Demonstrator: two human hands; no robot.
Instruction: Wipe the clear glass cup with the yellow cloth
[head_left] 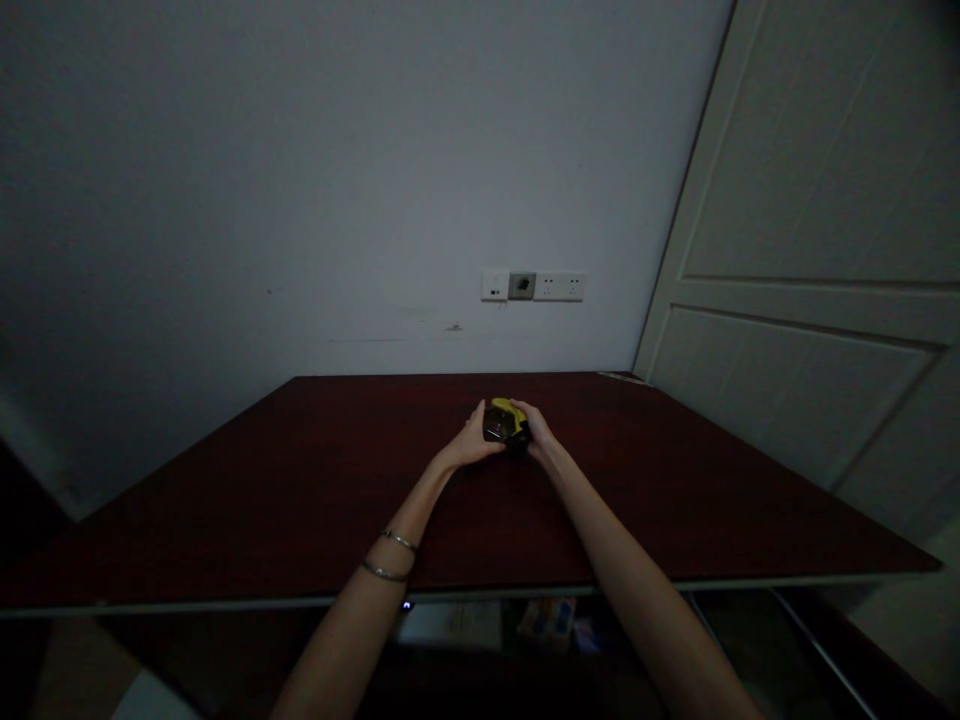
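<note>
A small yellow-and-black object [504,420] is held between my two hands above the dark red table, or resting on it; I cannot tell which. Its top is yellow, and the dark lower part has a glossy face. The dim light hides what kind of thing it is. My left hand [472,438] grips its left side, thumb and fingers around the edge. On the right side, my right hand [536,428] is closed against it, fingers partly hidden behind. Two bracelets [386,572] circle my left forearm.
The dark red tabletop [315,480] runs back to a pale wall [360,180] with a row of sockets [559,287]. A panelled door [817,230] stands on the right. Below the front edge, a shelf holds a pale flat item [450,625] and a colourful packet [547,622].
</note>
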